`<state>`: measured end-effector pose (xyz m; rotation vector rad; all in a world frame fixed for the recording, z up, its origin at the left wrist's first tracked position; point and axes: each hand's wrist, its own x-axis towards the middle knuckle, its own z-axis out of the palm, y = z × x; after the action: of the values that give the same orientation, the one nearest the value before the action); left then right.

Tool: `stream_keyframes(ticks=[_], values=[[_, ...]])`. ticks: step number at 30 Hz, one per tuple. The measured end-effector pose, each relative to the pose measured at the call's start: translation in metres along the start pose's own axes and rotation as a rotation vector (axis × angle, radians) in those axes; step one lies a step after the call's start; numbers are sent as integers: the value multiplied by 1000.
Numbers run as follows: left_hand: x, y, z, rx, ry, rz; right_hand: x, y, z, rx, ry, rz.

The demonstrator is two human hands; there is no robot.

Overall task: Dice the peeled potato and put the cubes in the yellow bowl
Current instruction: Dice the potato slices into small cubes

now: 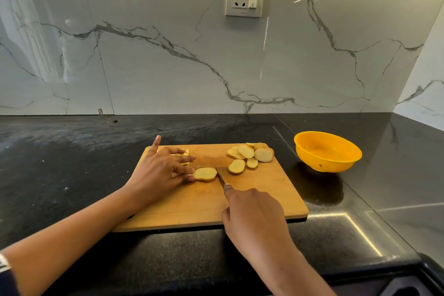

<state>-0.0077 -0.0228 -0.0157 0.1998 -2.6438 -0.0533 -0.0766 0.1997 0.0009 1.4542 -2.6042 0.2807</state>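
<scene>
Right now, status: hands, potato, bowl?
Left hand holds one potato slice on the cutting board; right hand grips the knife beside it. Behind, other slices piled, undiced. Yellow bowl empty, path clear.

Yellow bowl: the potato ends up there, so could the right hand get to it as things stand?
Probably yes. The yellow bowl sits on the counter just right of the cutting board, with nothing between it and the right hand; that hand grips the knife, though, so it is not free.
</scene>
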Motion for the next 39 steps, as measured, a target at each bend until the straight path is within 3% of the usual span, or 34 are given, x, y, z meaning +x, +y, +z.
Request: stream_keyframes(ticks=[39], values=[[12, 22, -2, -118, -41, -63, 3, -8, 5, -26, 2, 29]])
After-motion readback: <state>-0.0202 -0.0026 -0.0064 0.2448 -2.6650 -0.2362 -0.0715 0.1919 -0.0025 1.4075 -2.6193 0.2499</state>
